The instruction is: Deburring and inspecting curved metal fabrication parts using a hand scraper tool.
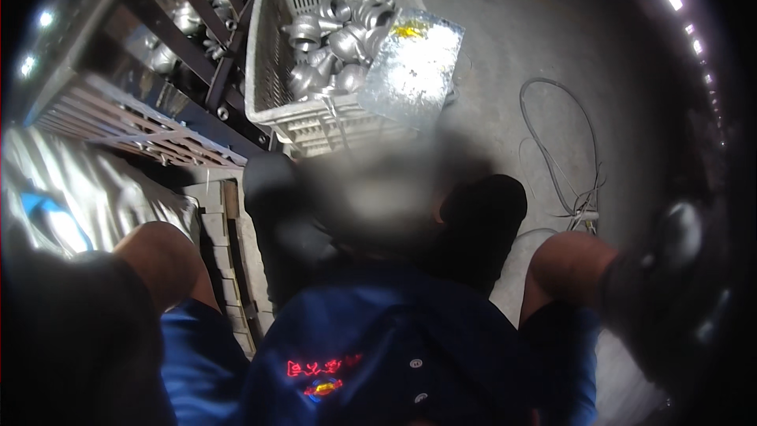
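Both my arms are bent and raised close to the camera. Bare skin of my left arm point(162, 260) shows below a dark, blurred covering point(71, 323) that hides the hand. My right arm point(564, 268) likewise ends in a dark, smeared shape point(666, 276). No fingers show on either side, so I cannot see whether they hold anything. Beyond my knees stands a pale plastic crate point(264, 71) with several silver metal fittings point(347, 43). A shiny metal sheet point(414, 67) with a yellow mark lies tilted across its right side. A grey blur point(378, 189) covers my lap.
Left of the crate, a dark metal frame point(185, 43) and slatted bin point(142, 130) hold more metal parts. A white wrapped bundle point(118, 189) and a wooden pallet point(217, 229) lie at left. A looped cable point(540, 138) lies on the concrete floor point(505, 0) at right.
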Demonstrator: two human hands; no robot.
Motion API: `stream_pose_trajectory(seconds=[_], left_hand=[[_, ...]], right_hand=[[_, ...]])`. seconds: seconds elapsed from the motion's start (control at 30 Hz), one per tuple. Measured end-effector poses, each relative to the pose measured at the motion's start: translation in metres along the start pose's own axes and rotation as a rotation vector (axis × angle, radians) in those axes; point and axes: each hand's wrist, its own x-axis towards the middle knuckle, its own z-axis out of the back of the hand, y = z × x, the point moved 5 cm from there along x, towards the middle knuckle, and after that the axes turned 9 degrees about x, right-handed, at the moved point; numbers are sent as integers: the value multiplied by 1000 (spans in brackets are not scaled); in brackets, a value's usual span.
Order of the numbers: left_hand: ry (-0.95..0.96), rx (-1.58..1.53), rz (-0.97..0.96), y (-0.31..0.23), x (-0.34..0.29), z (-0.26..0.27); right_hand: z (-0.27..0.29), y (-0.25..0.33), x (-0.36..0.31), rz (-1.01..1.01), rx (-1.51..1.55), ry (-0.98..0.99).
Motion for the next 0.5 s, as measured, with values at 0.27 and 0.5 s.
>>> stream_pose_trajectory(seconds=[0.27, 0.5], left_hand=[[-107, -337, -201, -72, 2, -20], [-100, -816, -279, -79, -7, -35]], right_hand=[[15, 5, -21, 235, 332, 172], [-106, 1, 4, 334, 450, 210]])
